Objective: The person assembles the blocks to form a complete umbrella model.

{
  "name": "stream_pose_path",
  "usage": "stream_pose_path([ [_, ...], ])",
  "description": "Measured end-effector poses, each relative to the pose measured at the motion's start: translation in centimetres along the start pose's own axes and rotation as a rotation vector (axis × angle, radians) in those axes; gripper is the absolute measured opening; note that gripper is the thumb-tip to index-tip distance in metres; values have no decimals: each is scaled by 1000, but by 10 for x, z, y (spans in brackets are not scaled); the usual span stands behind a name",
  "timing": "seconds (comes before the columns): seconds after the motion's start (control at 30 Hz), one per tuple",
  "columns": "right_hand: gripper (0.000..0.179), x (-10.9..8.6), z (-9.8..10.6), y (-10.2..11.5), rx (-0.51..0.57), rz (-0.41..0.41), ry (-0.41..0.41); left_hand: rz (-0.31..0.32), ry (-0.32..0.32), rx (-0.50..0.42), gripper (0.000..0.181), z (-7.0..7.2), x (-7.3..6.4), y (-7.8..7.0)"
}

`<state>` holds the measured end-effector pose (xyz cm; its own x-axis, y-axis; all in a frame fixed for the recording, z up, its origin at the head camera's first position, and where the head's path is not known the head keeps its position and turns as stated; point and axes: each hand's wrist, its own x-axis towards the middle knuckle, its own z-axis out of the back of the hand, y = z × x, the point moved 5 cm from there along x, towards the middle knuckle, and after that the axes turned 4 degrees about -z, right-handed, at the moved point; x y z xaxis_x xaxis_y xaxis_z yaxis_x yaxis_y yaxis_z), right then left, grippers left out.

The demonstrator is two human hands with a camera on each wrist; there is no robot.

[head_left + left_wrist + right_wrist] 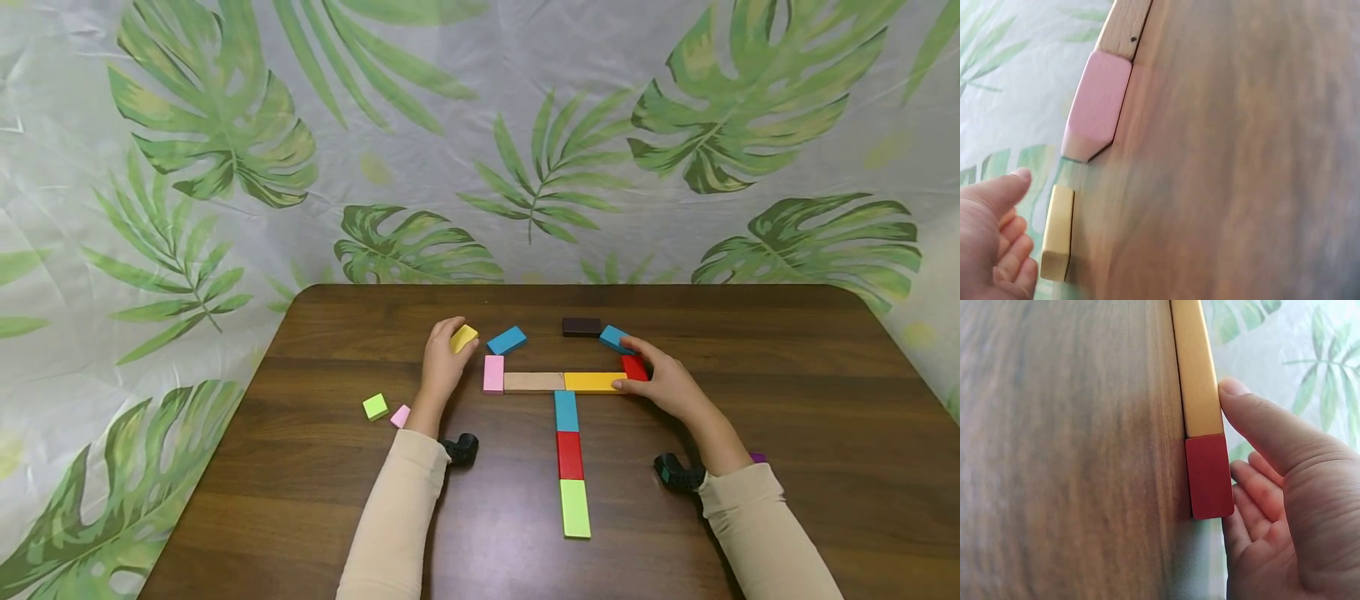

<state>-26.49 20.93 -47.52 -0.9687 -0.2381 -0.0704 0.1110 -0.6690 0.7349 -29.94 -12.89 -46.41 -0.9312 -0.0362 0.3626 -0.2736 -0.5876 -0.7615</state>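
Fingers of left hand (442, 364) and right hand (672, 387) part loosely; only head view shows blue rectangular block (613, 337) beside latter, room toward wood-grain table's (495, 533) far edge.

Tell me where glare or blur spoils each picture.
Head view: a pale sheen on the table left of the long lime block; left wrist view: the wood grain is smeared, the pink block clearer; right wrist view: grain blurred again, the red block fairly crisp.

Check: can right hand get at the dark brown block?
Likely yes, from above: a blue block lies between the right hand and the dark brown block, but nothing covers the latter.
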Motion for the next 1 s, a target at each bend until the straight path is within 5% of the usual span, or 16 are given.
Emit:
stream_pose_path([
  [0.27,82,0,1,1,-14,4,-3,91,25,44,46,4,-5,14],
  [0.67,82,0,1,0,-24,-4,-6,77,32,84,35,11,-7,17],
  [1.0,81,0,1,0,-25,3,-7,26,-31,59,32,10,-6,17],
])
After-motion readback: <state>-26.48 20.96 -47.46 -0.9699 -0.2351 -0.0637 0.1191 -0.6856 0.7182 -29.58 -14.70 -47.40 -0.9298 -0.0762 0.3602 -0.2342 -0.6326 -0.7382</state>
